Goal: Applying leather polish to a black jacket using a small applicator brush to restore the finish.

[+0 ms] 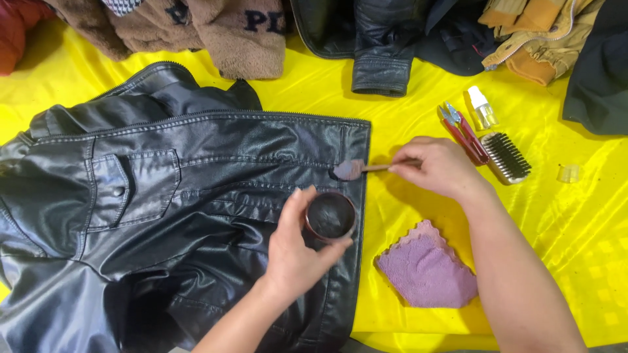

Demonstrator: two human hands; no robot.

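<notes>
A black leather jacket lies spread on a yellow sheet. My left hand grips a small round open jar of dark paste, resting on the jacket near its right edge. My right hand holds a thin wooden-handled applicator. Its dark, paste-covered tip touches the jacket's front edge just above the jar.
A folded purple cloth lies right of the jar. Red snips, a small clear spray bottle, a bristle brush and a small clear cap lie at the right. More jackets and a brown fleece are piled along the far edge.
</notes>
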